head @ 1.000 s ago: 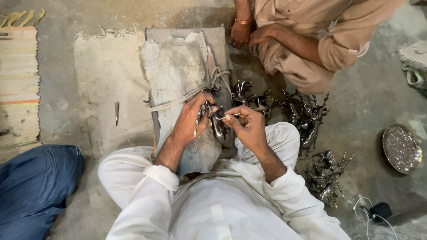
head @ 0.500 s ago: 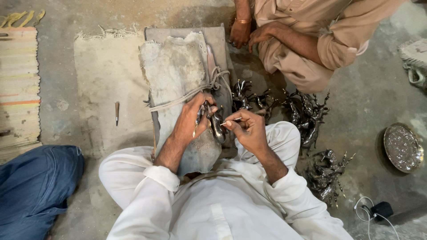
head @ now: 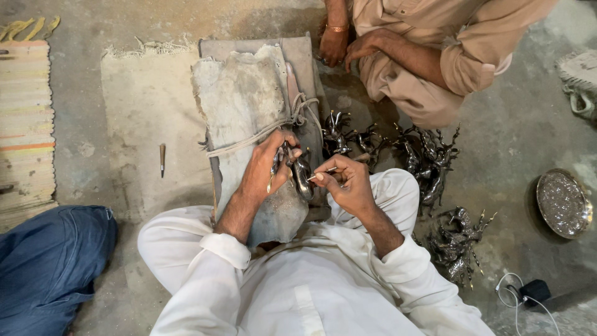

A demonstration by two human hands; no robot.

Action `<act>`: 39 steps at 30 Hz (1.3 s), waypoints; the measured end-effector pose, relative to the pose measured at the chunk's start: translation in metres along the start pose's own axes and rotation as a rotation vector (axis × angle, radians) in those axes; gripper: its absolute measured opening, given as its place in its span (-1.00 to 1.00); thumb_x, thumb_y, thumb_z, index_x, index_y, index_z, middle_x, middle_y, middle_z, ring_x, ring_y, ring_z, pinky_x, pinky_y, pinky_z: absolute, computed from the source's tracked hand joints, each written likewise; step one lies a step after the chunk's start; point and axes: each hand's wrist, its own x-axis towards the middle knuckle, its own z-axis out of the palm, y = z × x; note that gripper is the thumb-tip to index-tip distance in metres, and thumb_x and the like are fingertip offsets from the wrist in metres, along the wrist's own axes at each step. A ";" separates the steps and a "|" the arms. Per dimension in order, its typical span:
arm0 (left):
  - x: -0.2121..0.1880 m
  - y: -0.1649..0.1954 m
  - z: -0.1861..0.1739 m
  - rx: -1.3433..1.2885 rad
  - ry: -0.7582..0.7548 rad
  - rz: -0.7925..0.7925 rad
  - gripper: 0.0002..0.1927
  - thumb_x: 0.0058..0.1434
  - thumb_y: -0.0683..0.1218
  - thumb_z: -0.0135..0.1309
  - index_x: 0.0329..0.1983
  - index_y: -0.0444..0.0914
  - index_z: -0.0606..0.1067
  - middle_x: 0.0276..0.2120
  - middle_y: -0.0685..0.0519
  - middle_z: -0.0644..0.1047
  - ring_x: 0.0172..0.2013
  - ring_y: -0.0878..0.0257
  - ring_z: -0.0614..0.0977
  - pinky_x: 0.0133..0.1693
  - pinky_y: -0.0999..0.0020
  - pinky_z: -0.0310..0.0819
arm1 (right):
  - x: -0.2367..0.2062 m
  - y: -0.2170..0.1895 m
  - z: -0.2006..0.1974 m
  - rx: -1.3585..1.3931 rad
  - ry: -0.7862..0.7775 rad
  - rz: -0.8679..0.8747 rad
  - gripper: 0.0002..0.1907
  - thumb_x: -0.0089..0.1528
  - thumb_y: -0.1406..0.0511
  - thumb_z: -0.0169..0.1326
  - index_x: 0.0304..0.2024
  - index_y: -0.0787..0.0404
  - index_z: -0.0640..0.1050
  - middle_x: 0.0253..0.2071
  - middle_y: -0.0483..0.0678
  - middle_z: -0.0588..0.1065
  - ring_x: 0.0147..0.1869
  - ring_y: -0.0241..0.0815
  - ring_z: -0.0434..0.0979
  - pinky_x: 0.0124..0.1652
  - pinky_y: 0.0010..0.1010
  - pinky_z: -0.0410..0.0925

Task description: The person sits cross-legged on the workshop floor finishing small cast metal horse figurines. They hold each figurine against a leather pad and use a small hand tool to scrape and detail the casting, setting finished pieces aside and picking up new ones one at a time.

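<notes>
Both of your hands are closed tight: your left hand (head: 264, 174) clamps a small dark metal figurine (head: 300, 174) against the rope-bound grey cloth pad (head: 245, 106), and your right hand (head: 348, 183) pinches a thin metal tool (head: 323, 172) with its tip at the figurine. Right of you lies a heap of similar figurines (head: 429, 162) (dark and spiky), with a round metal dish (head: 563, 204) farther right. Far across the pad squats another person (head: 435, 56), hands resting low.

Shiny dark metal figurine (head: 301, 173), rough grey cloth pad (head: 249, 106), matt concrete floor (head: 130, 112), embossed metal dish (head: 563, 204)
</notes>
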 end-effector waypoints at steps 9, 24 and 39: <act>0.000 0.001 0.000 -0.023 -0.011 -0.016 -0.74 0.18 -0.39 0.11 -0.10 -0.35 0.38 -0.19 -0.12 0.57 -0.18 0.00 0.68 -0.13 0.21 0.55 | 0.000 -0.002 -0.003 0.016 -0.047 -0.002 -0.94 0.31 0.45 0.16 -0.21 0.36 0.55 -0.27 -0.07 0.60 -0.16 -0.38 0.65 -0.13 -0.54 0.55; 0.000 0.003 -0.001 -0.013 0.005 0.007 -0.76 0.22 -0.34 0.14 -0.09 -0.35 0.39 -0.19 -0.13 0.57 -0.18 -0.05 0.67 -0.13 0.19 0.54 | -0.004 -0.001 -0.010 -0.007 -0.107 -0.081 -0.93 0.29 0.44 0.17 -0.21 0.37 0.56 -0.25 -0.05 0.62 -0.14 -0.33 0.66 -0.14 -0.52 0.53; 0.000 0.003 -0.001 -0.027 -0.005 -0.014 -0.77 0.22 -0.35 0.14 -0.09 -0.36 0.40 -0.20 -0.12 0.57 -0.20 -0.02 0.66 -0.13 0.23 0.53 | -0.014 0.012 -0.013 -0.069 -0.132 -0.186 -0.88 0.24 0.58 0.12 -0.18 0.40 0.59 -0.18 0.03 0.58 -0.07 -0.28 0.63 -0.05 -0.47 0.49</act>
